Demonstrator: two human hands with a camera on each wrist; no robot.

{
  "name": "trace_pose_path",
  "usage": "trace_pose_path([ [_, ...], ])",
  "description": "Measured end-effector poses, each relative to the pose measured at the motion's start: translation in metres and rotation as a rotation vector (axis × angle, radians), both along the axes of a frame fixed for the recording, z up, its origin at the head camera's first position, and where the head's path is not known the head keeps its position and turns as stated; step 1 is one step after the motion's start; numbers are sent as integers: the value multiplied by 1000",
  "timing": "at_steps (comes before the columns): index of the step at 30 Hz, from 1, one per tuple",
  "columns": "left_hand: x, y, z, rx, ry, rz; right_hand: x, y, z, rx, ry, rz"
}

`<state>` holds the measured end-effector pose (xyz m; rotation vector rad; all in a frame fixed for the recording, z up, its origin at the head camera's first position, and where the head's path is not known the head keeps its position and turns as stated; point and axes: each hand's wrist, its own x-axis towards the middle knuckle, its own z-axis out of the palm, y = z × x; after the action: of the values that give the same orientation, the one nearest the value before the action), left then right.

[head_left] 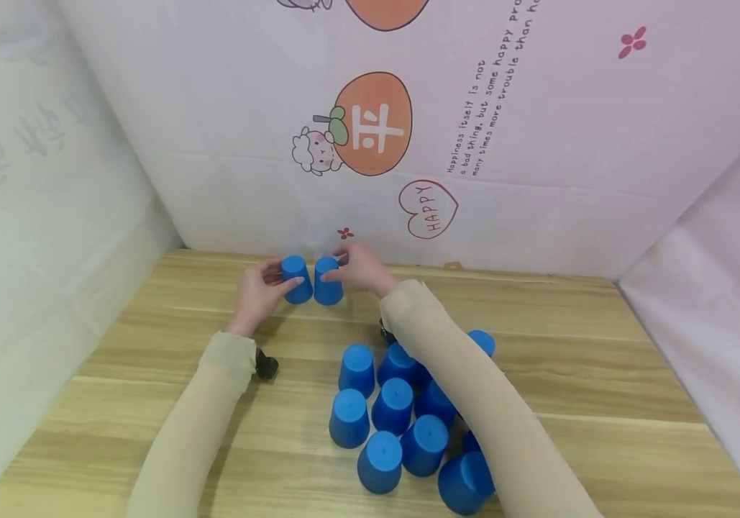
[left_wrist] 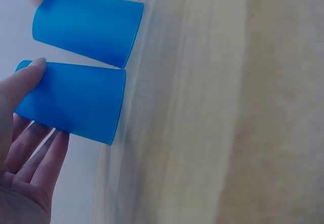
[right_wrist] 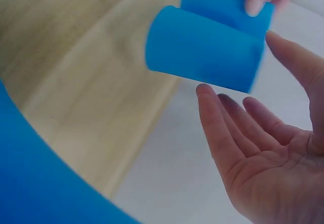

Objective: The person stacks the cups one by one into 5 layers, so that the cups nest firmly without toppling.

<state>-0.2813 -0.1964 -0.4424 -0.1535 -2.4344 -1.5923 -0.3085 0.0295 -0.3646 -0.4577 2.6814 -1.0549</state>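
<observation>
Two blue cups stand upside down side by side near the table's back edge. My left hand (head_left: 258, 291) holds the left cup (head_left: 296, 280), thumb on the near side and fingers round the other; the left wrist view shows the thumb pressed on that cup (left_wrist: 71, 100). Around the right cup (head_left: 328, 284) is my right hand (head_left: 364, 269), fingers spread loosely. In the right wrist view its fingertips are right at the edge of this cup (right_wrist: 205, 49), the thumb by the base and the palm well apart. The cups' rims nearly meet in the left wrist view.
Several more upside-down blue cups (head_left: 398, 396) stand grouped at the table's front middle, partly hidden under my right forearm (head_left: 473, 388). A white printed cloth (head_left: 247, 201) rises behind the wooden table (head_left: 117, 388), with white sheets at both sides.
</observation>
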Motion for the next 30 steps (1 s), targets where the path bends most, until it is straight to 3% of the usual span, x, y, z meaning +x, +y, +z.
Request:
trace_pose_path([
  [7,5,0,-3,29,29,51,10,17,36,-53,34,46],
  [10,10,3,6,-1,74,88,18,31,54,-105,59,67],
  [13,19,12,23,-21,127,90,27,48,71,-139,99,66],
  [17,35,29,46,-28,176,25,37,74,87,-151,167,48],
  [20,48,43,57,-20,180,-47,44,96,95,-182,197,44],
  [24,61,57,62,-19,186,-127,54,124,101,-228,188,24],
  [30,78,71,57,-25,135,-215,70,164,101,-245,160,-38],
])
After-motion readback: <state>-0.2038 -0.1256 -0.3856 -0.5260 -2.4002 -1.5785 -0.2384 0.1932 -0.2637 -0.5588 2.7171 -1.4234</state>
